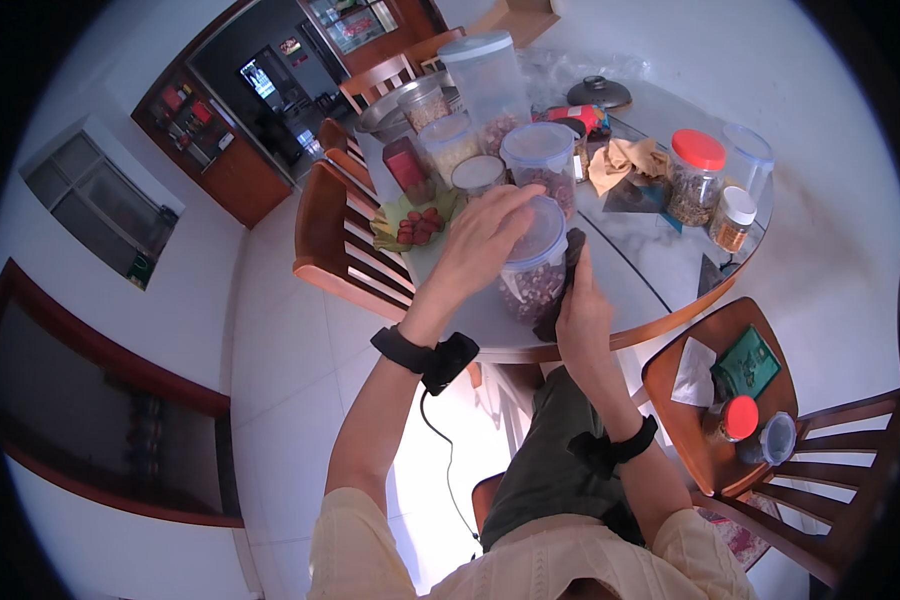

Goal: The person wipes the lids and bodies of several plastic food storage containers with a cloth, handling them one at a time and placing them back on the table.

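Observation:
A clear plastic canister (529, 294) stands near the round table's front edge, with reddish-brown dried pieces inside and a blue-rimmed lid (544, 234) on it. My left hand (484, 231) lies over the lid's left side, fingers spread across its top, steadying the canister. In my right hand (583, 307) is a dark cloth (574, 247), pressed against the canister's right side. Just behind stands a similar blue-rimmed canister (538, 146). A white-lidded jar (478, 174) is close beyond my left fingers. Red dates (420, 226) lie in a green leaf-shaped dish to the left.
Farther back are a tall canister (484, 75), a metal tray (379, 116) and a dark pot lid (598, 93). A red-lidded jar (694, 180) and a tan cloth (622, 161) are at right. The right-hand chair (664, 375) holds jars and a green packet (748, 361).

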Available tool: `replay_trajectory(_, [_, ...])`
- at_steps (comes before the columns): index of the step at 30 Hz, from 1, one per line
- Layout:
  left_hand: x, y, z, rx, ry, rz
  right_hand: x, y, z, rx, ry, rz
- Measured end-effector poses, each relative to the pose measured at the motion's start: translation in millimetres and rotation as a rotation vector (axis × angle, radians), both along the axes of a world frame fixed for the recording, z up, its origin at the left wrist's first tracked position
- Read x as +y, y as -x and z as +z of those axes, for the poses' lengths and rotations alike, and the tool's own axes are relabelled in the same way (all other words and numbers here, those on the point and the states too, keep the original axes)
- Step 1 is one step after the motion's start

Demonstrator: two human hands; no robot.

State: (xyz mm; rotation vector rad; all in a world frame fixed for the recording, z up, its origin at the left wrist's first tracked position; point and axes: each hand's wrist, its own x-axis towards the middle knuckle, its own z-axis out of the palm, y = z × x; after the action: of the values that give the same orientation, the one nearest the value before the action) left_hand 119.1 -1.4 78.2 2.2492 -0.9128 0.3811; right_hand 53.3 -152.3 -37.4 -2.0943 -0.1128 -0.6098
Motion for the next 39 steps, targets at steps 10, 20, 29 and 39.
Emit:
replay_trajectory(10, [-12.2, 19.5, -14.8, -0.313, -0.152, 0.246, 37.2, 50.1, 34.6, -0.128, -0.119, 0.000])
replay_trajectory(20, [-8.2, 27.7, -7.7, -0.352, -0.456, 0.201, 44.7, 44.9, -2.0, -0.121, 0.261, -0.051])
replay_trajectory(29, [-21.0, 28.6, 1.8, 0.120, -0.090, 0.372, -25.2, -15.0, -22.8, -0.026, 0.298, -0.050])
replay_trajectory(39, [-24.9, 27.7, -1.6, 0.096, -0.155, 0.440, 3.5, 6.9, -6.1, -0.208, -0.180, 0.221])
